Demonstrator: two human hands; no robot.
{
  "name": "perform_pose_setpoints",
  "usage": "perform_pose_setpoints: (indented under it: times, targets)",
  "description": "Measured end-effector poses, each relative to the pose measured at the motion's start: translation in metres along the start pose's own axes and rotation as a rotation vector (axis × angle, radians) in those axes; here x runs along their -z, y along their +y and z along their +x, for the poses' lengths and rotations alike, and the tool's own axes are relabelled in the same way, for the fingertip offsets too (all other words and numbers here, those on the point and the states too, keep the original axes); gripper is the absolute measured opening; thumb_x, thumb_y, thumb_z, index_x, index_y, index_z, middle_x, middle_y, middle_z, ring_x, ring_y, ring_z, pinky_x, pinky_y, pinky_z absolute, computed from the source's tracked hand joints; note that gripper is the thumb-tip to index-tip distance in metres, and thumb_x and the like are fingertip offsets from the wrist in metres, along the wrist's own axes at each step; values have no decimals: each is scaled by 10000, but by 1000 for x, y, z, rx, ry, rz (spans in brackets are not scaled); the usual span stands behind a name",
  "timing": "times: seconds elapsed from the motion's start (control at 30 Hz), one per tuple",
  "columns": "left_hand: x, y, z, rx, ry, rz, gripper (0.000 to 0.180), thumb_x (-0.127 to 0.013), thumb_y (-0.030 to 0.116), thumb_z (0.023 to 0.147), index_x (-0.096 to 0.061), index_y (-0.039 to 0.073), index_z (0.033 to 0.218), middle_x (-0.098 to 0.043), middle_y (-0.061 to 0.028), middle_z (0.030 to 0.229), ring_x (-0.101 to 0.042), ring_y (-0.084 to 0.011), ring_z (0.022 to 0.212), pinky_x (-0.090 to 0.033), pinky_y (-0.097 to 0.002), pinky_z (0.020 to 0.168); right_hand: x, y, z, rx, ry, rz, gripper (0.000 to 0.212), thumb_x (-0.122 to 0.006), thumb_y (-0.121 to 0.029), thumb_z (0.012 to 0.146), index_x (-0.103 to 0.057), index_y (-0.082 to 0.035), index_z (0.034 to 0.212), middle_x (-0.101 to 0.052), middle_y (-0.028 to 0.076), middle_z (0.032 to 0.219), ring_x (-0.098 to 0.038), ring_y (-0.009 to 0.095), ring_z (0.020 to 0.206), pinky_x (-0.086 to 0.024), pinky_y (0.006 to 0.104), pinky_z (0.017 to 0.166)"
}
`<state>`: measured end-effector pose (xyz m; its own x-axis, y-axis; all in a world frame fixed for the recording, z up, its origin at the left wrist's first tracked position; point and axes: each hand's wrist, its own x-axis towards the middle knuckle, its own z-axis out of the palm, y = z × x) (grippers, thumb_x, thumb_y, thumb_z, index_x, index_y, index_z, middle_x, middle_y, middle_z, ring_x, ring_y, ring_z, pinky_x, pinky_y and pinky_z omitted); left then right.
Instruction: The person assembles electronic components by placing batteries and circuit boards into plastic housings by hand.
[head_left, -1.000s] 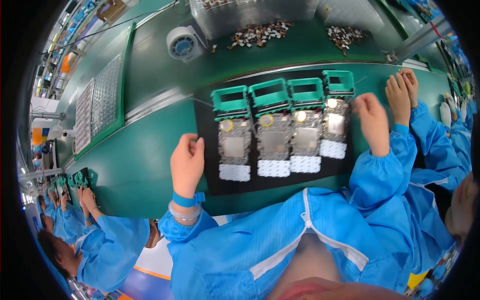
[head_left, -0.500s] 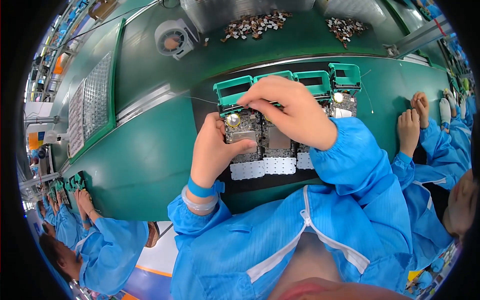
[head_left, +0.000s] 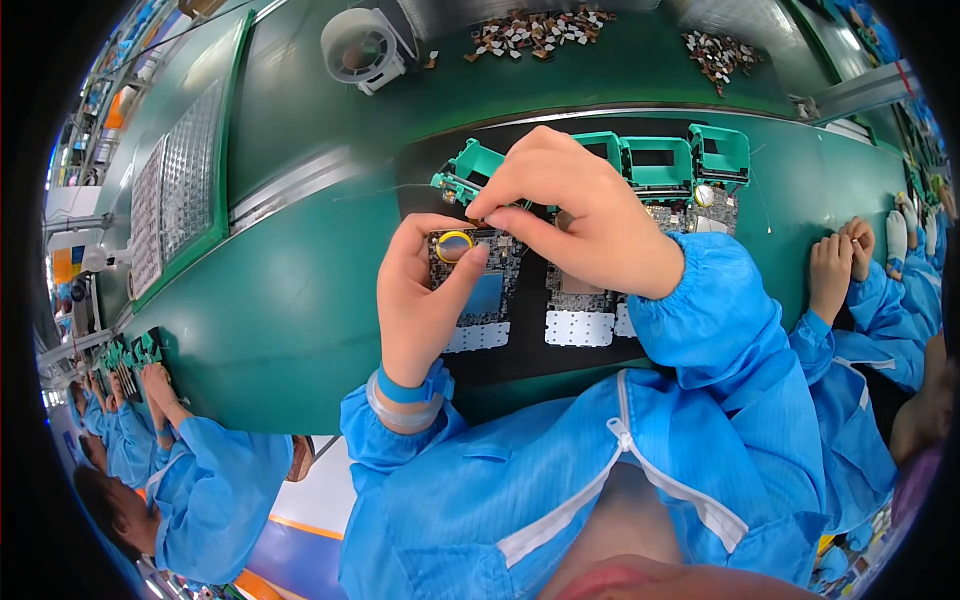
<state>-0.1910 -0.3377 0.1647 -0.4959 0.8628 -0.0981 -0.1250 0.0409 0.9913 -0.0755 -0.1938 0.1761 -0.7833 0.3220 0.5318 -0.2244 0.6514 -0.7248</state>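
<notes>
At nine o'clock on the black mat (head_left: pixel 530 365), the left hand (head_left: pixel 414 302) clamps a seemingly unfinished circuit board (head_left: pixel 499 262), the right hand (head_left: pixel 585 215) bunches at its twelve o'clock, grip unclear, with three boards (head_left: pixel 580 326) toward three o'clock unheld.

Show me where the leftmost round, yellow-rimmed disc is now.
In the head view, left of centre, the yellow-rimmed disc sits on the leftmost circuit board over the black mat, between the thumb and forefinger of the left hand.

The blue jacket (head_left: pixel 715 400) has a white zip (head_left: pixel 622 436).
</notes>
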Motion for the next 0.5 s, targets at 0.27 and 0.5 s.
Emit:
perform_pose_setpoints:
  times: [0.27, 0.5]
  targets:
    - [0, 2, -1, -34, 3, 37, 220, -615, -47, 811, -503, 5, 993, -554, -17, 859, -522, -50, 792, -439, -186, 693, -6, 1, 1, 15, -5, -44, 156, -662, -17, 737, -653, -65, 884, -603, 37, 816, -516, 225, 837, -446, 337, 717]
    - [-1, 2, -1, -24, 0, 31, 219, -624, -38, 809, -505, 4, 988, -551, -15, 853, -521, -50, 788, -441, -183, 696, -5, 1, 0, -20, 5, -13, 153, -663, -17, 736, -655, -64, 881, -596, 42, 803, -516, 223, 830, -447, 334, 700]
